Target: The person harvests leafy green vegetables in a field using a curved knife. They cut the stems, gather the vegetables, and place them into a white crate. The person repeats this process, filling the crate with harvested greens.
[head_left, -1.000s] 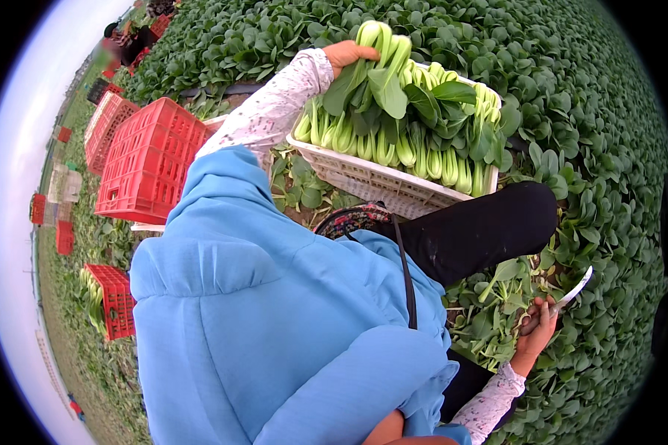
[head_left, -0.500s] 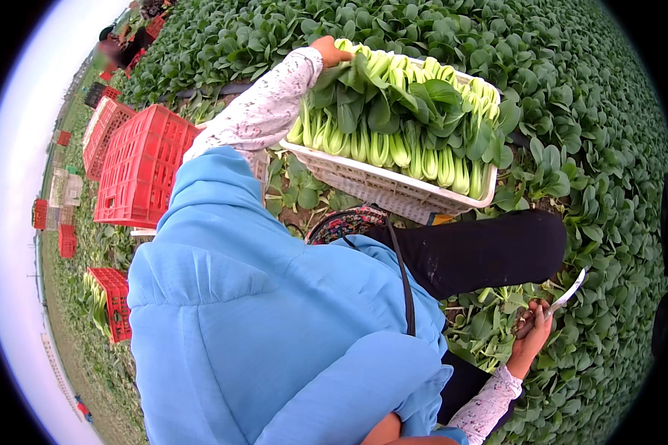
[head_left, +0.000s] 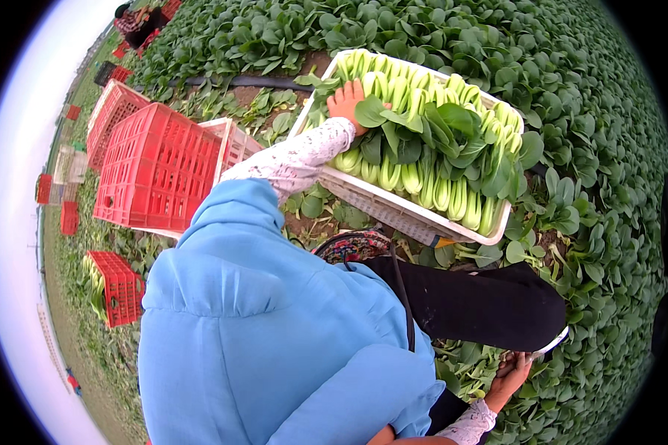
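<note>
My left hand (head_left: 346,105) presses flat on the bok choy (head_left: 456,196) at the left end of a white plastic crate (head_left: 476,236), its fingers spread. Rows of bok choy fill the crate, pale green stems along both long sides and dark leaves meeting in the middle. Low at the right, beyond my bent knee, my right hand (head_left: 508,380) is closed round the handle of a knife (head_left: 554,343). The blade points up and to the right, partly behind the knee, above growing leaves.
Red crates (head_left: 153,169) stand at the left next to a white crate (head_left: 239,147). Another red crate (head_left: 119,288) holding greens sits lower left. Dense leafy plants (head_left: 601,185) grow across the right and far side. Another person (head_left: 137,26) is far off at upper left.
My left hand has moved from the crate's far left corner inward onto the bok choy, its fingers spreading. My right hand and the knife have dropped lower and slightly left.
</note>
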Available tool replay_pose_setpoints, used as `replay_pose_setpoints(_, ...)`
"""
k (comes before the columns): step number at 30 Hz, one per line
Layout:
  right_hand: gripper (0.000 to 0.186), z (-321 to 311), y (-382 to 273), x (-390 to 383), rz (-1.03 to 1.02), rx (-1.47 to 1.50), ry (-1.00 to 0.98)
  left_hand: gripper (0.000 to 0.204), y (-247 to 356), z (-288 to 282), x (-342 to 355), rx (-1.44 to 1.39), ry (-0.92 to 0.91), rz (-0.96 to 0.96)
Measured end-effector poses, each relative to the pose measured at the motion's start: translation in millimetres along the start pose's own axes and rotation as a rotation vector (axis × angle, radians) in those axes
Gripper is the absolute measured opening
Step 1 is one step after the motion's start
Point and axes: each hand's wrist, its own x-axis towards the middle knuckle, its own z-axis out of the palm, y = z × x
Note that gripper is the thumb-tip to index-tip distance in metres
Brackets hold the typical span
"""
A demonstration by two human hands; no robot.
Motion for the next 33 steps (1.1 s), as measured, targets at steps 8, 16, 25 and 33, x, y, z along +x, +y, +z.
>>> replay_pose_setpoints(8, 0.024, 53.6, -59.8, 28.5, -0.113, 0.048, -0.194, 0.103, -19.5, -1.8, 7.0, -0.061, -0.027, 0.006)
replay_pose_setpoints(16, 0.027, 35.1, -35.9, 59.9, 0.019, 0.050, -0.321, 0.066, -56.5, -99.8, -88.2, -0.190, 0.396, 0.023)
replay_pose_setpoints(25, 0.023, 89.5, -20.7, 93.0, 0.111, -0.095, -0.389, 0.059, -191.4, -139.9, -402.9, 0.099, 0.407, -0.457)
replay_pose_setpoints(33, 0.023, 91.2, 9.3, 129.3, 0.205, -0.188, -0.307, 0.071, -202.3, -149.0, -310.7, 0.080, 0.189, -0.525)
